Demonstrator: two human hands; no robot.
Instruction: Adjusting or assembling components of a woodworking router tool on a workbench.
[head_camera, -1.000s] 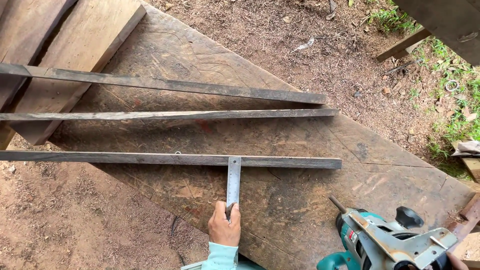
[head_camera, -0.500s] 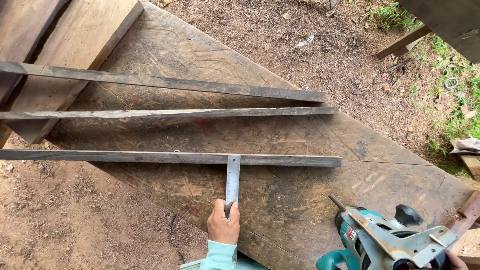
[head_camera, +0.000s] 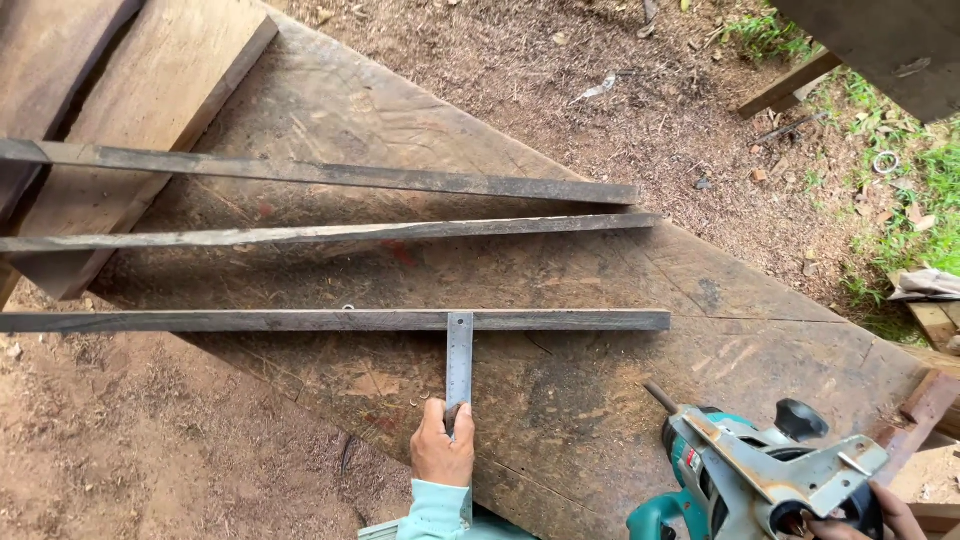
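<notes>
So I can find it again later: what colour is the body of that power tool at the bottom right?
Teal-green with grey metal parts, on the power tool in the head view.

Left hand (head_camera: 443, 445) is seen at bottom centre, back of the hand turned upward, knuckles toward the lower left. Fingers (head_camera: 430, 425) are curled closed in a grip; thumb (head_camera: 463, 420) is laid straight along the right side, pointing away from the body. The wrist is covered by a pale mint-green sleeve cuff (head_camera: 437, 512).

Right hand (head_camera: 880, 515) is cut off by the bottom right corner; only fingertips and part of the knuckles are shown, curled in a grip.
</notes>
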